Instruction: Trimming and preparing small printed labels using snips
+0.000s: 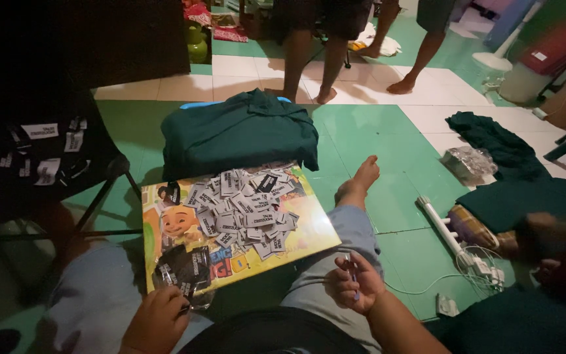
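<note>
Green tiled floor | left hand (157, 322) grip clamped on plastic bag (185, 272) | right hand (356, 283) grip pinching small tool (353, 275)

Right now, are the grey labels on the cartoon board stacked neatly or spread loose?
Spread loose: the grey labels lie in a jumbled heap across the cartoon board, overlapping at all angles.

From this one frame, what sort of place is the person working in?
Probably a home or small workshop where garments are sewn, with the work done on the floor. Signs: a heap of small fabric labels on a colourful board, folded dark green cloth, and a green and white tiled floor.
</note>
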